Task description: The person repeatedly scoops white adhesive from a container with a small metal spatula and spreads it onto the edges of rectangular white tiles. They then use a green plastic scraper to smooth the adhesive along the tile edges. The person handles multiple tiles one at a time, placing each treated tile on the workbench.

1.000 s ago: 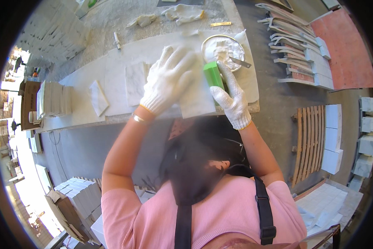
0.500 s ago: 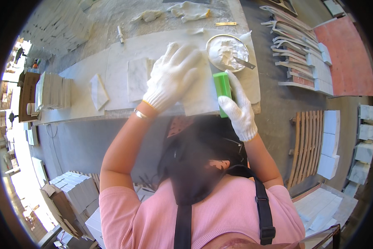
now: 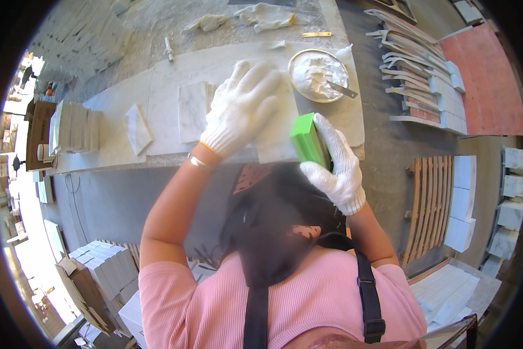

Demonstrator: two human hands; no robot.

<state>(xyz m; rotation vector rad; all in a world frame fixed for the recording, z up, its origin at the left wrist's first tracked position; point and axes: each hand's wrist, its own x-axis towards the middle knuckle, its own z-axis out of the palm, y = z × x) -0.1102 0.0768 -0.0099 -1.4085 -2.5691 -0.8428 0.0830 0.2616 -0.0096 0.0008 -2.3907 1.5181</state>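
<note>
My left hand (image 3: 244, 104), in a white knit glove, lies flat with its fingers stretched on a pale marble tile (image 3: 279, 131) at the table's near edge. My gloved right hand (image 3: 338, 166) is wrapped round a green block (image 3: 308, 138), thumb on one side and fingers on the other. The block is tilted at the tile's right edge; its underside is hidden. Beyond it stands a round bowl of white paste (image 3: 317, 72) with a putty knife (image 3: 344, 89) stuck in. Left of my left hand lies a small stack of tiles (image 3: 193, 110).
A cut tile piece (image 3: 138, 129) and a row of upright tiles (image 3: 75, 128) are on the table's left. At the back lie spare gloves (image 3: 266, 16), a pen-like tool (image 3: 168, 49) and a yellow strip (image 3: 316, 34). A wooden pallet (image 3: 427, 206) stands on the floor at right.
My right hand has drawn the green block toward me and slightly right, turning it so more of its end shows. My left hand has stayed in place.
</note>
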